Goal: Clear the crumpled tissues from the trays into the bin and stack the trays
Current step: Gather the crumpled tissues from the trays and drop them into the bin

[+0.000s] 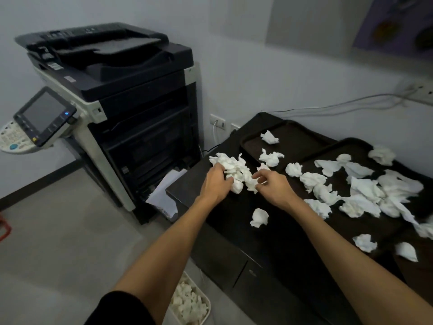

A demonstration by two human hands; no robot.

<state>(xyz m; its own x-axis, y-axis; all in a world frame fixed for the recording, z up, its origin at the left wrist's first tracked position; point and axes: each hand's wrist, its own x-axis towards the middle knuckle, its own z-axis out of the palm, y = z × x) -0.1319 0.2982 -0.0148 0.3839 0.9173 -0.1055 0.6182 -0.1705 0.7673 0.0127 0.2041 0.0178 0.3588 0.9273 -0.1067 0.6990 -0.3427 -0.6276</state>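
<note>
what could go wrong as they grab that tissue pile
The tissue pile lies by the counter edge, so bits may drop to the floor as the left hand and right hand gather it. The bin stands low on the floor, already partly filled; a loose handful could miss it.

**A:** so what's the room like?

**B:** pretty dim office corner. Plain pale wall [246, 66], grey floor [58, 231] with a dark baseboard [35, 181] on the left. Big black copier [140, 102] on the far left against the wall, with its panel [44, 113] sticking out.

**A:** any furniture?

**B:** a dark cabinet [222, 254] just right of it. There's a socket [217, 121] in between, cables [339, 102] along the wall, and a blurry poster [398, 26] top right.
</note>
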